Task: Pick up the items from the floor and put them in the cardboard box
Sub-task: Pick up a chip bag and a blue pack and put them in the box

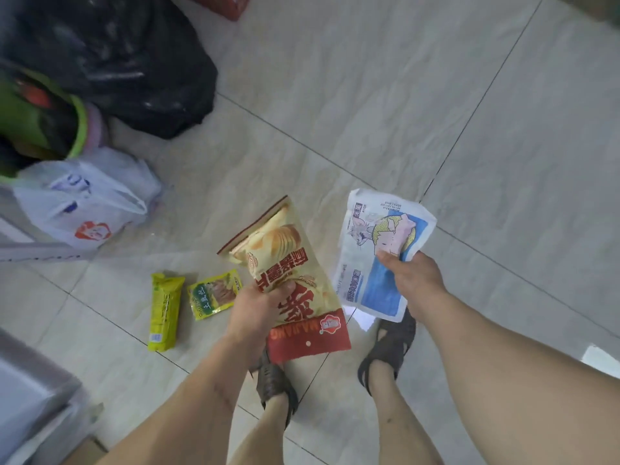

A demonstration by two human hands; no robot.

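My left hand (260, 312) grips a yellow and red chip bag (288, 280) above the floor, thumb across its front. My right hand (414, 280) holds a white and blue cartoon-printed packet (379, 250) by its near edge. On the tiles to the left lie a long yellow snack pack (164, 312) and a small yellow-green sachet (214, 293), side by side. A brown corner (92, 449) at the bottom left may be the cardboard box; most of it is out of view.
A white plastic shopping bag (87, 199), a green bin (43, 119) and a black rubbish bag (127, 58) crowd the upper left. A grey object (33, 391) fills the lower left. My sandalled feet (389, 347) stand on grey tiles. A red crate (228, 3) sits at the top edge.
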